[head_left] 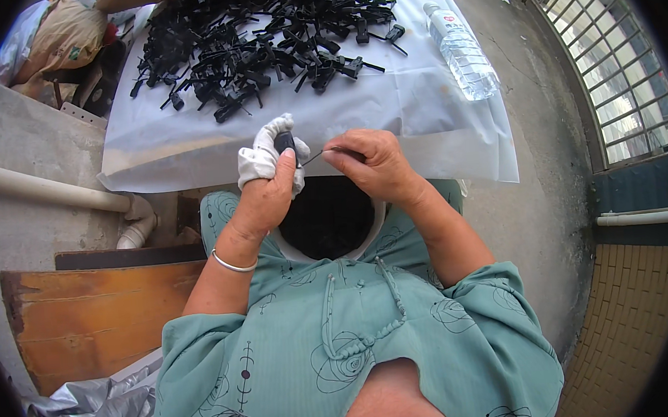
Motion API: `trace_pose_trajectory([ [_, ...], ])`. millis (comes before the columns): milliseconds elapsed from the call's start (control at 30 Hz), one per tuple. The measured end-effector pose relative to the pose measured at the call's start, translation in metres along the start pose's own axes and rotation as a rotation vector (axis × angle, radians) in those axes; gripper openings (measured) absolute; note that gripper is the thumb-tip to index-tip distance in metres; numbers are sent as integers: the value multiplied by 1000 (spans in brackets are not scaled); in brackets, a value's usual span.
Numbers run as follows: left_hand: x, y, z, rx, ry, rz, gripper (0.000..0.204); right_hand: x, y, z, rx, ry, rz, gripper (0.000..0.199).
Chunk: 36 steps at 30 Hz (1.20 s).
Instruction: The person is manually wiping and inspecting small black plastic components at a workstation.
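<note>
My left hand [268, 170], with a white glove over the fingers and a bare thumb, is closed around a small black plastic part [286, 144]. My right hand [373, 163] is bare and pinches a thin dark pointed piece [313, 158], whose tip reaches the black part. Whether that piece is a tool or belongs to the part, I cannot tell. Below both hands, between my knees, sits a white-rimmed bucket [380, 219] with a dark inside. Beyond them a large heap of similar black plastic parts [261, 47] with thin arms is spread on the table.
Translucent plastic sheeting [191, 153] covers the table. A clear water bottle [462, 52] lies at its right side. At left are a pale pipe [46, 184], a worn wooden board [105, 317] and silver sheeting [92, 411]. A barred window [609, 50] stands at right.
</note>
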<state>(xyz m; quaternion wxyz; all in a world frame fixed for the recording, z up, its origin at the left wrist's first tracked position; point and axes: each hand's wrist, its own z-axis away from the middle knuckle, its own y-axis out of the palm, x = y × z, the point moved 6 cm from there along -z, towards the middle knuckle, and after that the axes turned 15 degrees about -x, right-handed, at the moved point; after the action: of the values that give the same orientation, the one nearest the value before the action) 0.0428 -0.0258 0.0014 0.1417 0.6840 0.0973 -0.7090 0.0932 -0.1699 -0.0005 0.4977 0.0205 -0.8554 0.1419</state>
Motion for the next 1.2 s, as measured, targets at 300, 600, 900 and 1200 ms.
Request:
trace_pose_trajectory([
  [300, -1, 3, 6, 83, -108, 211, 32, 7, -5, -4, -12, 34, -204, 10],
  [600, -11, 14, 12, 186, 173, -116, 30, 11, 11, -3, 85, 247, -118, 16],
  [900, -8, 11, 9, 86, 362, -360, 27, 13, 21, -4, 186, 85, -17, 23],
  [1200, -6, 10, 9, 149, 359, -526, 30, 5, 16, -11, 341, 122, 28, 22],
])
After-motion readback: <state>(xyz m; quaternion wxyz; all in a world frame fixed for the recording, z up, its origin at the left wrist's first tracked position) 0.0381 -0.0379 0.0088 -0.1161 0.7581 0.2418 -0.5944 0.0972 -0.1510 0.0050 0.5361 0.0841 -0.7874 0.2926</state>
